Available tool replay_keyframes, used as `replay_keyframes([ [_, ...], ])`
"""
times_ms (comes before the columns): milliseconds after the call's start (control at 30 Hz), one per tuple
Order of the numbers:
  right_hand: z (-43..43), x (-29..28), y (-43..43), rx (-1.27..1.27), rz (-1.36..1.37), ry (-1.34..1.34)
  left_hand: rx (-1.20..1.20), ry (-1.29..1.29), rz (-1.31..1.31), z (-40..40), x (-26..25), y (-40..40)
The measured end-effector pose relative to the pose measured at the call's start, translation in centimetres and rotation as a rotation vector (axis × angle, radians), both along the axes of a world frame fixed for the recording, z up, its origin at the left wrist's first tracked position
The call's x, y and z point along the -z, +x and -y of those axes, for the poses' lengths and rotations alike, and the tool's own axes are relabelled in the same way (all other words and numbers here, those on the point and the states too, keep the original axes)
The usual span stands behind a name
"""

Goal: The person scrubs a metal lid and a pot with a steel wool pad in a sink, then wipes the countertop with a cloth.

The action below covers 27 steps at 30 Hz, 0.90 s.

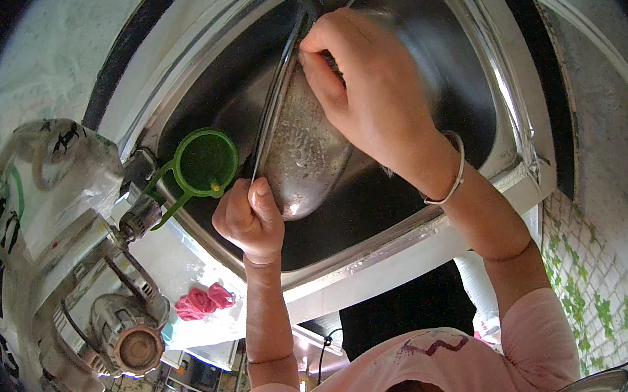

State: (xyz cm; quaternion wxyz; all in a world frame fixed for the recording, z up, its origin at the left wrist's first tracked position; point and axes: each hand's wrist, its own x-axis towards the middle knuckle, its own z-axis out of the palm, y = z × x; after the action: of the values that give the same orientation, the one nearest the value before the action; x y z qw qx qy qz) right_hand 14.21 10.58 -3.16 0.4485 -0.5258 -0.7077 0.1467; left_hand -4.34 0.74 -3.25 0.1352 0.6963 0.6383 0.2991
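Note:
A metal pan [308, 139] with a worn, wet-looking outer surface is tilted on its side over a stainless steel sink [485, 80]. My left hand [250, 217] grips its lower rim between thumb and fingers. A dark curved part, perhaps its handle, sticks up at the pan's upper end. My right hand [374, 86], with a bangle at the wrist, is curled against the upper part of the pan's outer side. Something dark shows beneath its fingers, but what it is, and whether the hand grips it, cannot be told. Left of the pan is a green plastic ring-shaped strainer [178, 167] with two arms.
An appliance with a round knob [140, 349] stands at left, beside a clear plastic bag [69, 158] bearing black writing. A crumpled pink-red cloth [204, 302] lies on the white counter near my left forearm. A pale hose [569, 2] arcs over the sink's upper right.

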Motion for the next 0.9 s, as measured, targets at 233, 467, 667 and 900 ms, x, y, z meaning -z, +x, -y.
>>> replay_keyframes([
  [233, 6.0, -3.3, -3.5, -0.334, -0.044, -0.128, -0.003, 0.099, 0.052, -0.9, 1.0, -0.2],
  [467, 4.8, -2.3, -2.7, -0.237, -0.04, -0.166, -0.031, 0.086, 0.056, -0.6, 0.9, -0.1],
  [667, 0.4, 0.2, -0.4, 0.034, 0.008, -0.003, -0.012, 0.085, 0.015, 0.1, 0.9, -0.4],
  [900, 6.3, -2.9, -4.3, -0.394, -0.007, -0.101, 0.025, 0.138, 0.061, -0.5, 1.3, -0.6],
])
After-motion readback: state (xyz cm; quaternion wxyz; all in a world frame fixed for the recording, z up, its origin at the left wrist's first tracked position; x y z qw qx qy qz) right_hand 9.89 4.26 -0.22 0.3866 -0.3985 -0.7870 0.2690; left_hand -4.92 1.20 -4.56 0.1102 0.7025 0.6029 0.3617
